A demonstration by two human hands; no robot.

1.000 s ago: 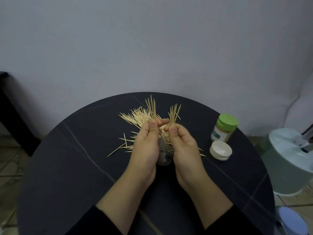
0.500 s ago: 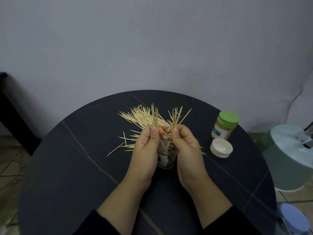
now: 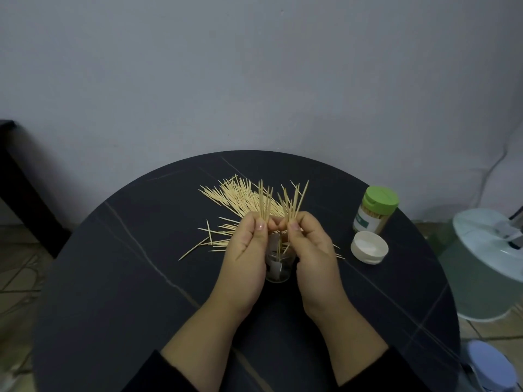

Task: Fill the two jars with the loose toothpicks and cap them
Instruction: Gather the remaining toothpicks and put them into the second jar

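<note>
toothpicks (image 3: 265, 202) pinched in fingers (image 3: 260, 226), jar (image 3: 278, 271) below

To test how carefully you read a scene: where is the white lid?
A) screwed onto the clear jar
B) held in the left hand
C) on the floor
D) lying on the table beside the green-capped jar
D: the white lid lies on the dark table, close beside the green-capped jar, with no hand touching it.

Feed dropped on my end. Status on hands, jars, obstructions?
Left hand, right hand each pinch toothpicks above clear jar. Green-capped jar shut; white cap off, beside it. Loose pile behind hands; nothing blocking.
</note>
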